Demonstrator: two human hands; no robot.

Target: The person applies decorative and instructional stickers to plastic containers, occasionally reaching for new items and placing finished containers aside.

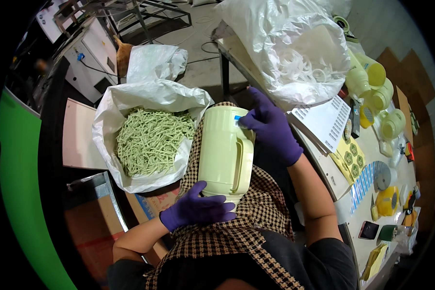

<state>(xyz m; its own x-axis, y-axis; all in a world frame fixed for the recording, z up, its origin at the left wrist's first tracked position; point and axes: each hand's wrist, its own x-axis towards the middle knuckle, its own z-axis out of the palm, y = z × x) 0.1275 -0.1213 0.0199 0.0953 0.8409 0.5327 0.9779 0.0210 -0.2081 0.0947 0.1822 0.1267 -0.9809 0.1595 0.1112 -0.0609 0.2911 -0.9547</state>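
l hand grips pale jug base; r hand fingers pinching blue sticker on rim. labelling step; next needs firm press flat.

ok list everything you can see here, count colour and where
jug: one, pale yellow with a side handle, lying on the lap, a small blue sticker near its rim
bag of sticks: one white sack, open, full of pale green sticks, left of the jug
bag of rings: one clear plastic bag of white rings, on the table edge
finished jugs: several, pale yellow, far right on the table
sticker sheet: one, yellow with round green stickers, on the table
printed sheet: one, white, beside the bag of rings
left hand: purple glove, holding the jug's base
right hand: purple glove, fingertips on the blue sticker
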